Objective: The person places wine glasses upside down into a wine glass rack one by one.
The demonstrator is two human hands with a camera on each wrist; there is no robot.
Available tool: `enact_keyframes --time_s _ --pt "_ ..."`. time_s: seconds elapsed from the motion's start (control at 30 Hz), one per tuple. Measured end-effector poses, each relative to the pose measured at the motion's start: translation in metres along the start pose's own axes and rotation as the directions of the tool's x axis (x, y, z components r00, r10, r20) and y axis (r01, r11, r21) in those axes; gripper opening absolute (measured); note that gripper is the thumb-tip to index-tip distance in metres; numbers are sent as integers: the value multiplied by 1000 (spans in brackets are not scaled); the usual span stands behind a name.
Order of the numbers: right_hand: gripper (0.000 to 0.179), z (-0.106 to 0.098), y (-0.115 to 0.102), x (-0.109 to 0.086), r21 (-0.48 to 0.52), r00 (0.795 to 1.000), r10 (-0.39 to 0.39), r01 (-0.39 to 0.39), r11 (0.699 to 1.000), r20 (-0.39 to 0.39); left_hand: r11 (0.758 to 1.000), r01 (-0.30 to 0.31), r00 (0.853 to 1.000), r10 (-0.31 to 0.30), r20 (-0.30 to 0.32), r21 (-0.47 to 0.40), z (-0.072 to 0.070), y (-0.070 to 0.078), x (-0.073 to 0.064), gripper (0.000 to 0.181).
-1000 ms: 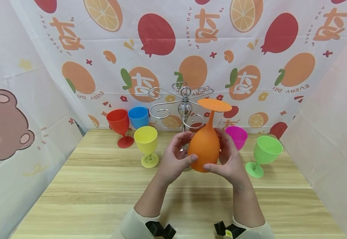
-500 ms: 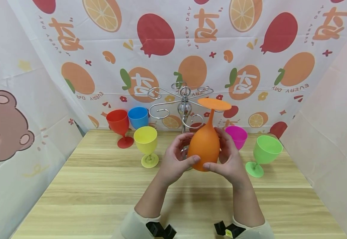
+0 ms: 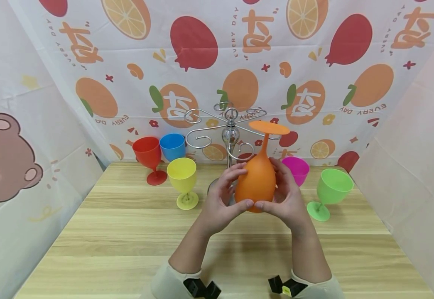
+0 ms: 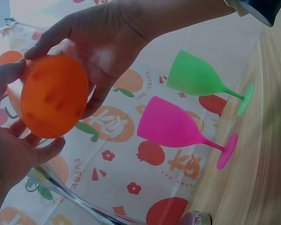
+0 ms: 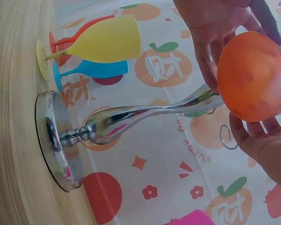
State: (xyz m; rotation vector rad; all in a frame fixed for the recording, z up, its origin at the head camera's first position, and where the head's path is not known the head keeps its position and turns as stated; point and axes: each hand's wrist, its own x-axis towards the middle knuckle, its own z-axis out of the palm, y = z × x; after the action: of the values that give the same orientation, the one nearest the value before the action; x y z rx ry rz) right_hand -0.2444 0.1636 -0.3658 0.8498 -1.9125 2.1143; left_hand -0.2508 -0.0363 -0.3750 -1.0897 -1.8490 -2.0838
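Note:
Upside down in the air, an orange goblet (image 3: 257, 182) is held between both hands, its round foot uppermost. My left hand (image 3: 220, 205) grips the bowl from the left, and my right hand (image 3: 287, 198) grips it from the right. The two thumbs nearly meet on the near side, close to the rim. Both wrist views look toward the mouth of the goblet (image 4: 54, 96), with fingers around its side. Just behind it stands a silver metal rack (image 3: 230, 135) with several curled arms. The goblet and hands hide much of the rack's post and base in the head view.
Left of the rack stand a red goblet (image 3: 148, 153), a blue goblet (image 3: 173, 147) and a yellow goblet (image 3: 182, 176), all upright. To the right are an upright magenta goblet (image 3: 296, 169) and a green one (image 3: 334, 187). A fruit-print cloth (image 3: 202, 91) hangs behind the wooden table (image 3: 127, 249).
My left thumb has slid right toward the right thumb, and the left fingers have moved up the bowl. The orange goblet has risen very slightly; the other goblets stay put.

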Motion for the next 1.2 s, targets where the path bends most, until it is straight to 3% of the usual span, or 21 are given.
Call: enact_keyframes --time_s 0.4,0.73,1.0,1.2 --pt "93 -3 3 1 -23 1000 21 -21 1000 9 999 16 1000 -16 -5 30 2 0 0 53" --pt "80 -7 6 4 -76 1000 15 -15 997 -6 990 42 999 -39 -19 136 0 -7 1 55" --pt "78 -6 10 6 -107 997 46 -52 993 -56 965 77 997 -71 -35 250 1 -11 2 54" --pt "75 -5 13 7 -106 993 63 -73 992 -96 959 82 996 -73 -44 272 0 -13 3 55"
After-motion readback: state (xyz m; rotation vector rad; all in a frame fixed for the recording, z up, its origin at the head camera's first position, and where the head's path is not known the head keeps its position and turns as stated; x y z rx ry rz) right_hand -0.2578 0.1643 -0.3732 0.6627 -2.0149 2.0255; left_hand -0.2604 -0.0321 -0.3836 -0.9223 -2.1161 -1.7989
